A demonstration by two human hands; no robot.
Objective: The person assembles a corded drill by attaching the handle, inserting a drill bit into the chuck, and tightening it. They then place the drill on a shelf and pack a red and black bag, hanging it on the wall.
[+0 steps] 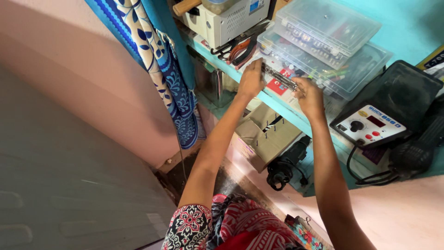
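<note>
Both my hands are stretched out over a teal shelf (296, 122). My left hand (251, 79) and my right hand (309, 95) each grip one end of a narrow metallic strip-like part (279, 77) held level between them. The part hangs just above the shelf, in front of stacked clear plastic boxes (323, 28) filled with small components. Its details are too small to make out.
A black and white bench unit with a knob and red buttons (370, 125) sits at the right, cables trailing. Pliers (240, 48) and a white box device (226, 21) lie at the back. A cardboard box (266, 136) and a black tool (286, 162) lie below; a blue patterned cloth (162, 69) hangs left.
</note>
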